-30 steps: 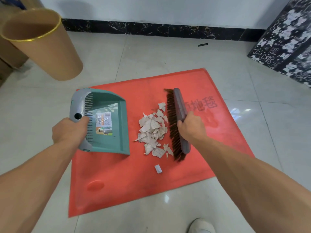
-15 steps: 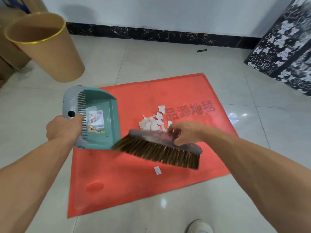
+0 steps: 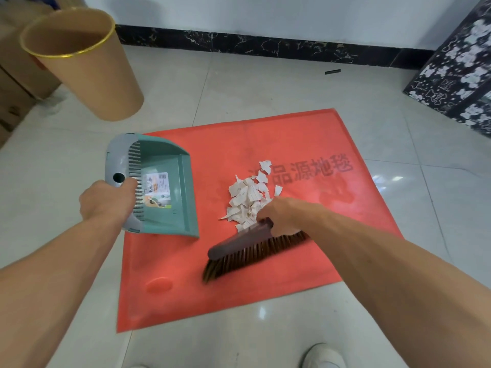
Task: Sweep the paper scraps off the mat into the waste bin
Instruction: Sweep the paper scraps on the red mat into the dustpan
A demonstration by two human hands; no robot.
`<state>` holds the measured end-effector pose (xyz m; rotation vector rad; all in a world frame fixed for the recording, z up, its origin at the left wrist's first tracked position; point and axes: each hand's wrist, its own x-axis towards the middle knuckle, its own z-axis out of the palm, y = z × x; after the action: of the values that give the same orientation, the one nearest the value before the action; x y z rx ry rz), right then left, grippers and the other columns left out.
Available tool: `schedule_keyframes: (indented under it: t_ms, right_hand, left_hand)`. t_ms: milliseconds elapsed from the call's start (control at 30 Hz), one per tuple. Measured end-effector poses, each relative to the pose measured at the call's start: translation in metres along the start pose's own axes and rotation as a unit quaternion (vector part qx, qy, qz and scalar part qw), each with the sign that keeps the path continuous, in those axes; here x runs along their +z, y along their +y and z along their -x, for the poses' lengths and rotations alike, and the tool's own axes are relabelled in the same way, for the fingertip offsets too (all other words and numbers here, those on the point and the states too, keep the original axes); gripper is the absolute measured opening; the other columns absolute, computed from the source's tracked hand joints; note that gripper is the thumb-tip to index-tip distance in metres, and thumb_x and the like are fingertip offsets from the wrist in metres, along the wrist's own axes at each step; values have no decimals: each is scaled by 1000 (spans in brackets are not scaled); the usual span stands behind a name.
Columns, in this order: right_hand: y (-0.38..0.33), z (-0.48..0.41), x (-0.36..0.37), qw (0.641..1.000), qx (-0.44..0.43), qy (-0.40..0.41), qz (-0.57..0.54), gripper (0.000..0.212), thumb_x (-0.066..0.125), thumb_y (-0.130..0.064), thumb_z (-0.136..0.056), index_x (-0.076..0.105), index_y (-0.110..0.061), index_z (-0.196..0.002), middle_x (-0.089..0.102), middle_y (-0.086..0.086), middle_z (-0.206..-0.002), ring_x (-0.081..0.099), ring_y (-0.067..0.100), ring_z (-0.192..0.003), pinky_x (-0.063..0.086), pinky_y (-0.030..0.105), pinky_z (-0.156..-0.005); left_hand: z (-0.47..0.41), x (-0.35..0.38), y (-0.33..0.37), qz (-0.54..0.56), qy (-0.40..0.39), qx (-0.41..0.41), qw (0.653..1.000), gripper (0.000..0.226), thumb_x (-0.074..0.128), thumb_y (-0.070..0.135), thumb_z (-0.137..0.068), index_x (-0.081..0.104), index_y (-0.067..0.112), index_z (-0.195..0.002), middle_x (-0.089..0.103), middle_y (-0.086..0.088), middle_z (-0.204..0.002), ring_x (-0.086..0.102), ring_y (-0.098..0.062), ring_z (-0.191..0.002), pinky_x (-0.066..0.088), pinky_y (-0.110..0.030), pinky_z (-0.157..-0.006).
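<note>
Brush [image 3: 239, 241] gripped by the right hand [image 3: 284, 216], dustpan [image 3: 172, 211] by the left hand [image 3: 106, 200]; scraps [image 3: 247, 197] are best swept low toward its lip

**Around the edges of the room**

Black marble skirting [image 3: 265, 46] runs along the far wall. A small black strip [image 3: 332, 72] lies just before it. A black-and-white patterned box [image 3: 457, 75] stands at its right end, cardboard boxes [image 3: 13, 83] at its left. A white shoe [image 3: 322, 357] is well apart from it.

indoor room, likely home: tiled floor [image 3: 265, 83], marble skirting [image 3: 265, 45], cardboard boxes [image 3: 10, 75].
</note>
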<state>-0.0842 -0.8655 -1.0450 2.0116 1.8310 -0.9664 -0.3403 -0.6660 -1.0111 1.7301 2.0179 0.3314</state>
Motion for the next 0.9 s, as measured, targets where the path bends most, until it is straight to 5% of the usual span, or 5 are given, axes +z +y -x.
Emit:
schedule_keyframes:
  t_ms: [367, 467, 633, 767, 900]
  right_hand:
    - [29, 15, -24, 971, 44, 199, -127, 8, 58, -24, -79, 60, -20, -85, 58, -2, -68, 54, 21, -66, 46, 30, -57]
    - [39, 20, -32, 944, 101, 277, -150, 26, 58, -28, -76, 66, -16, -98, 66, 5, -76, 59, 27, -73, 52, 35, -65]
    - [50, 12, -28, 879, 250, 353, -200, 14, 58, -26, -83, 52, -13, -85, 56, 9, -78, 50, 29, -72, 36, 31, -61]
    - [55, 5, -19, 831, 350, 363, -234, 23, 56, -24, -90, 56, -4, -102, 58, 17, -91, 54, 33, -80, 38, 33, -66]
    - [59, -7, -8, 831, 406, 322, -202, 27, 54, -19, -92, 53, -3, -114, 62, 20, -110, 61, 41, -102, 44, 39, -74]
  left_hand:
    - [-4, 0, -2, -9, -4, 5, 1000, 52, 53, 45, -84, 62, -3, -102, 65, -25, -100, 57, -39, -85, 44, -39, -68]
    - [-5, 0, -5, -15, -7, 3, 1000, 52, 54, 45, -85, 62, -3, -104, 64, -24, -99, 54, -38, -81, 41, -39, -67]
    - [0, 7, -8, -12, -16, 3, 1000, 48, 55, 45, -85, 60, 0, -101, 62, -20, -94, 52, -35, -78, 40, -38, -64]
    - [3, 14, -15, -3, -34, -16, 999, 47, 55, 46, -85, 59, 1, -98, 60, -18, -92, 53, -35, -79, 43, -38, -65]
    - [6, 26, -30, 12, -55, -42, 998, 48, 55, 49, -82, 60, 4, -98, 64, -18, -94, 60, -37, -84, 52, -42, -73]
